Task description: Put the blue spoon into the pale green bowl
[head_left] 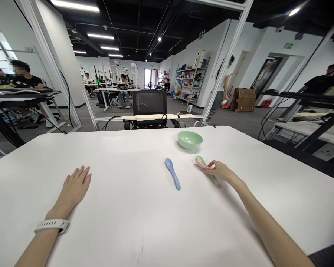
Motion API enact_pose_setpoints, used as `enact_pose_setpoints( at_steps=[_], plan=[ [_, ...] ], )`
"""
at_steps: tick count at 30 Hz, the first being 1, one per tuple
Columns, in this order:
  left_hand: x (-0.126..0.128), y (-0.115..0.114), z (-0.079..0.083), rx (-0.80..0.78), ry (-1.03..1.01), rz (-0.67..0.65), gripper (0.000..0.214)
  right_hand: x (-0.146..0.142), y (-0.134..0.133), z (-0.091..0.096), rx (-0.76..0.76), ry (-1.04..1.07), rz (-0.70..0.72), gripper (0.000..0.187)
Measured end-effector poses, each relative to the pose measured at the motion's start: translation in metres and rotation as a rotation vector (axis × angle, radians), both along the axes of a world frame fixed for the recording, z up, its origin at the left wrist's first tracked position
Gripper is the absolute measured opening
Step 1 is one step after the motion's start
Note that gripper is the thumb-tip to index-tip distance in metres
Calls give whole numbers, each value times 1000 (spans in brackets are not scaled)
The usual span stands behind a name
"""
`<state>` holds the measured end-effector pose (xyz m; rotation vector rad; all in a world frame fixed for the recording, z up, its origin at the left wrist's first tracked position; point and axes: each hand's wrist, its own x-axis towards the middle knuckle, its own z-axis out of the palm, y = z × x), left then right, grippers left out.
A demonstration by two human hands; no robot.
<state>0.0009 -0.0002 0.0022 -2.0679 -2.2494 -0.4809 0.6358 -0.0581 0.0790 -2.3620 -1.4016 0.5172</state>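
Observation:
My right hand (218,171) pinches a pink spoon (202,164) by its handle, with the bowl end pointing left. Under it and partly covered lies a green spoon (200,159), its handle coming out below my fingers; whether the two spoons touch I cannot tell. Left of these, a blue spoon (172,173) rests alone on the white table (122,218). Behind the spoons stands a light green bowl (190,140), upright. My left hand (76,187) lies flat on the table's left part, fingers stretched out, holding nothing.
A metal frame (144,118) runs along the table's far edge, and a black mesh chair (149,104) stands behind it. Farther off are a shelf rack (190,79), a wooden crate (244,99) and several people at desks. One person (224,85) stands beyond the frame's right post.

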Motion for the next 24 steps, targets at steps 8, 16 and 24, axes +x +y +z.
enact_pose_setpoints(
  at_steps=[8,16,24],
  plan=[
    [3,-3,5,-19,1,-7,77,3,-2,-4,28,14,4,41],
    [8,-6,11,-40,9,13,78,30,-1,15,82,11,-99,51],
    [6,-4,10,-32,4,2,75,92,-1,-1,296,-82,-262,29]
  ],
)
